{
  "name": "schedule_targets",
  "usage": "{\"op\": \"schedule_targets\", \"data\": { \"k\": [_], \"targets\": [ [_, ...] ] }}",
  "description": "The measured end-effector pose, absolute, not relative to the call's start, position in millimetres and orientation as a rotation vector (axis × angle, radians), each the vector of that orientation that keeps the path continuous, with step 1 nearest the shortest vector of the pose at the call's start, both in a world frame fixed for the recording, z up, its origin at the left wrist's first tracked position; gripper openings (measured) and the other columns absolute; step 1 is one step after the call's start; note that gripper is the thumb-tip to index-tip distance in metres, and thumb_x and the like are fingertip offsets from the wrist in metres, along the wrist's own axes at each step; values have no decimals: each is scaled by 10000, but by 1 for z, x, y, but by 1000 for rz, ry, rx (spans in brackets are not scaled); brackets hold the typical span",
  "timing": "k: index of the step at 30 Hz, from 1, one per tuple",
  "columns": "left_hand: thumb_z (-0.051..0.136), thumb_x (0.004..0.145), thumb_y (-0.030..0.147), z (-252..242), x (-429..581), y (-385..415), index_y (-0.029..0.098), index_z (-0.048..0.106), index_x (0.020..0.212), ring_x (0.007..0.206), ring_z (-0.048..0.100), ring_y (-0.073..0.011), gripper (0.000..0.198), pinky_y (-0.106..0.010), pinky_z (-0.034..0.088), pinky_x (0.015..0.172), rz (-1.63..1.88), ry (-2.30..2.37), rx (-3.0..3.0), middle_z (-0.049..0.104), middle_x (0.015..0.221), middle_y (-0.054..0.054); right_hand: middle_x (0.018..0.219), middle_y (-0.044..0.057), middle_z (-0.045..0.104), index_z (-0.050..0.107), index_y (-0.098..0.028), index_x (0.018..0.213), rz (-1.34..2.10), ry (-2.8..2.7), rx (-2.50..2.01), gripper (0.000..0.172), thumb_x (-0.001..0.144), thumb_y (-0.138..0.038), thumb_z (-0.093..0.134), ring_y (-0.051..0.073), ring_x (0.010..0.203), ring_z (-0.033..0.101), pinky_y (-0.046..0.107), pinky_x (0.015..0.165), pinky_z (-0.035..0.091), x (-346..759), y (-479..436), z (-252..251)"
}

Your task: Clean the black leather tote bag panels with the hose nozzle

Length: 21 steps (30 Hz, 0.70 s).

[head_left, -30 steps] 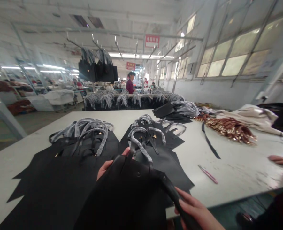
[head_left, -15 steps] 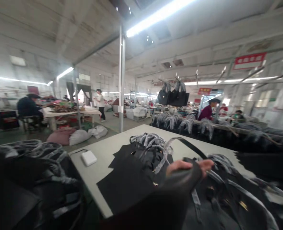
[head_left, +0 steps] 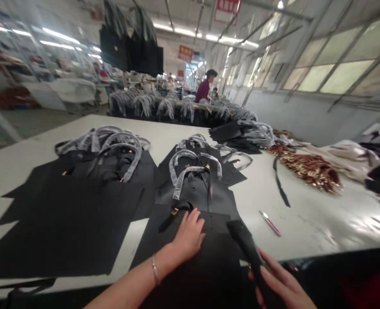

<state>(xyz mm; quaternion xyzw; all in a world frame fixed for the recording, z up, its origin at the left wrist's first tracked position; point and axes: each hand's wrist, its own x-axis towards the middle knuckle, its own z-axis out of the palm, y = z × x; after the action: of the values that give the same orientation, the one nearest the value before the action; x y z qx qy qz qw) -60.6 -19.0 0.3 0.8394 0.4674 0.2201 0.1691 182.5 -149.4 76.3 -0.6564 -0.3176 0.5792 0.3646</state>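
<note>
A black handbag point(head_left: 193, 253) lies flat on the table in front of me, its handles wrapped in clear film and pointing away. My left hand point(head_left: 190, 234) rests on its upper part with fingers stretched out, beside a short strap point(head_left: 167, 221) with a gold buckle. At the lower right, my right hand point(head_left: 280, 281) is closed round a long, dark folded piece point(head_left: 246, 244) that looks like leather. Its lower end is hidden, so I cannot tell whether it joins the bag. More black bags point(head_left: 196, 189) lie beneath and beyond.
Another stack of black bags point(head_left: 70, 214) lies to the left. On the right of the white table point(head_left: 309, 227) are a pink-handled cutter point(head_left: 269, 223), a black strip point(head_left: 280, 182) and a bundle of brown straps point(head_left: 312, 167). A person in purple point(head_left: 203, 90) is behind the far rack.
My view has swung right and down. Earlier, a hand held black material up above the bags. Now my left hand lies on a bag and my right hand grips a dark folded piece.
</note>
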Motion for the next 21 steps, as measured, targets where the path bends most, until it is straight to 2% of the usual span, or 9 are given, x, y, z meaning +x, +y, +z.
{"op": "schedule_targets", "data": {
  "k": [3, 6, 13, 21],
  "targets": [
    [580, 810, 205, -13, -62, -27, 139, 534, 1153, 1370, 302, -340, 352, -533, 322, 1105, 766, 1380, 2381, 418, 1369, -186, 773, 28, 716, 348, -197, 1437, 1618, -735, -1626, 888, 706, -532, 725, 143, 487, 619, 235, 419, 482, 171, -143, 74],
    [584, 813, 250, -17, -62, -28, 123, 530, 1146, 1335, 345, -342, 361, -514, 330, 1109, 823, 1375, 2361, 436, 1320, -189, 776, 30, 715, 356, -217, 1430, 1719, -728, -1603, 781, 771, -474, 686, 135, 480, 630, 217, 412, 482, 166, -134, 75],
    [592, 778, 260, -15, -65, -22, 150, 513, 1178, 1322, 367, -331, 422, -502, 357, 1095, 836, 1357, 2324, 467, 1313, -166, 758, 35, 701, 334, -193, 1442, 1792, -826, -1619, 748, 809, -430, 654, 128, 463, 635, 197, 397, 475, 162, -108, 89],
    [594, 780, 307, -16, -62, -23, 137, 507, 1225, 1330, 370, -321, 484, -473, 345, 1107, 818, 1411, 2300, 473, 1341, -175, 787, 32, 706, 349, -223, 1440, 1896, -864, -1661, 732, 811, -434, 658, 126, 484, 650, 193, 408, 477, 168, -106, 96]
  ]
}}
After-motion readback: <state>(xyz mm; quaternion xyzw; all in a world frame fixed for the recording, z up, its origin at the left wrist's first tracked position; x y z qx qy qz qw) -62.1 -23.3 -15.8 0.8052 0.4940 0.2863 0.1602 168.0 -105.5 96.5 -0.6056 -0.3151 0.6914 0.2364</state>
